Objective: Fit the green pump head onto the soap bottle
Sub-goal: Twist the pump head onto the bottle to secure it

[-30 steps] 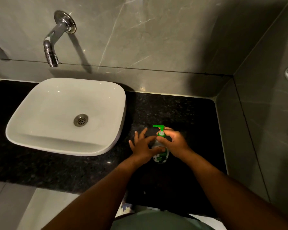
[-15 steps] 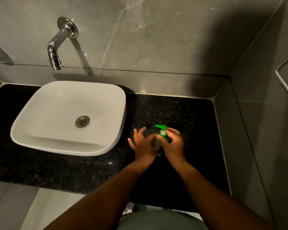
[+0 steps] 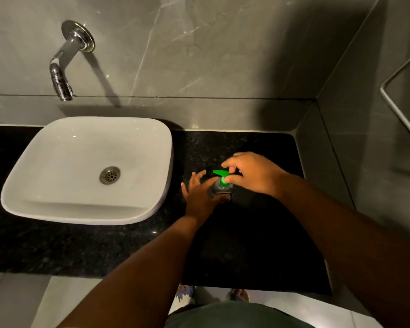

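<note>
The clear soap bottle [image 3: 219,191] stands upright on the black granite counter [image 3: 246,245], right of the basin. My left hand [image 3: 200,194] wraps its side, thumb in front, fingers spread behind. The green pump head [image 3: 220,175] sits on the bottle's neck, its spout pointing left. My right hand [image 3: 251,174] pinches the pump's collar between thumb and fingers from the right. The bottle's lower body is mostly hidden behind my left hand.
A white square basin [image 3: 88,169] with a metal drain [image 3: 109,175] fills the counter's left half. A chrome tap [image 3: 64,67] juts from the grey marble wall above it. A side wall with a metal rail [image 3: 398,107] closes the right.
My right hand has shifted from over the pump top to its right side, fingers now higher on the collar. The bottle now looks more upright, its label out of sight. The view moved closer.
</note>
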`<state>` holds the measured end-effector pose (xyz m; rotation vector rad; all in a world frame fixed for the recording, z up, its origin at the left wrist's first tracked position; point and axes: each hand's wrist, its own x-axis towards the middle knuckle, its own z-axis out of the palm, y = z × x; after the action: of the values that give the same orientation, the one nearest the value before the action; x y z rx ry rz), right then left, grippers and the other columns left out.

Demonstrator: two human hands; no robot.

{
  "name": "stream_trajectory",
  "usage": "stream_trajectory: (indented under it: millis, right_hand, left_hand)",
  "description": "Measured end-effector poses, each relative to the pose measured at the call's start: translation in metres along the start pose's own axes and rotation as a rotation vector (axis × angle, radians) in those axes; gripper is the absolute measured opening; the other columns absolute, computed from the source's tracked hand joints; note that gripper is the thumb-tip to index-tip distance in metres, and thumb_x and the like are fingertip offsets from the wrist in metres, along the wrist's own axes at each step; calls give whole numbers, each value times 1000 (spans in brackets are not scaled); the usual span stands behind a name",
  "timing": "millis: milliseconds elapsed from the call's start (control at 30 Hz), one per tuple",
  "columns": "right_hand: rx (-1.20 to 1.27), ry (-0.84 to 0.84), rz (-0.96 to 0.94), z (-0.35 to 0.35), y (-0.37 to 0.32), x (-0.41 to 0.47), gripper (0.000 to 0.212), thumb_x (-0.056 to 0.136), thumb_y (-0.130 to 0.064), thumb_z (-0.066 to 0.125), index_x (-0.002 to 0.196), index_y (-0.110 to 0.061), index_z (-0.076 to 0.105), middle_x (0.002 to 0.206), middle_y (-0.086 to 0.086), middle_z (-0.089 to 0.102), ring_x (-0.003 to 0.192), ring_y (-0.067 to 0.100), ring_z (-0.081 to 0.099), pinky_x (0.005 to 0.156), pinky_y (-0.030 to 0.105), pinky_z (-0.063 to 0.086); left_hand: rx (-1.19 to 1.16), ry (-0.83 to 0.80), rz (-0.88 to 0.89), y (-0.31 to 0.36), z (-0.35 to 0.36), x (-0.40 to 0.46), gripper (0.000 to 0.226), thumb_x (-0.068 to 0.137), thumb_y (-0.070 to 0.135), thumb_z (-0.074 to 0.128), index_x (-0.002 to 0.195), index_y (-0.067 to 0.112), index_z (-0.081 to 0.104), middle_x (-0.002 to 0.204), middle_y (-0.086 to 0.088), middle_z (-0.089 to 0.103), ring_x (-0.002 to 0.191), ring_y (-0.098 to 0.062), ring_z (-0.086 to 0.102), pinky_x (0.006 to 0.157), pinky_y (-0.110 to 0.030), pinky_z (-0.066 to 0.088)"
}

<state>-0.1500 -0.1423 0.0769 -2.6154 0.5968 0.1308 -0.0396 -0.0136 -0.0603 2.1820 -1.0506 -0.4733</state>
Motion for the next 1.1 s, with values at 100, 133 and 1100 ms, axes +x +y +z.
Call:
stream_trajectory:
  millis: [100,133,1100]
  right_hand:
    - [-149,-121,-47,-7,-7,10,36,86,-37,63,120,-24,63,108,0,61,101,23,60,85,43,52]
    - [-209,-150,-91,-9,-8,12,33,87,-35,61,119,-24,62,109,2,59,101,24,59,85,44,51]
    - [-745,-165,-674,-21,5,27,28,92,-20,50,117,-34,57,112,0,57,91,24,62,77,38,45]
  left_hand:
    - [5,6,22,-5,3,3,53,64,60,74,113,46,60,145,0,40,143,-23,13,111,-55,-9]
    - [6,6,30,-7,5,3,54,63,63,72,113,46,60,145,0,41,143,-23,14,111,-55,-9]
    - [14,-66,-36,-11,5,7,53,64,58,69,115,49,57,136,10,48,141,-15,18,109,-49,-17]
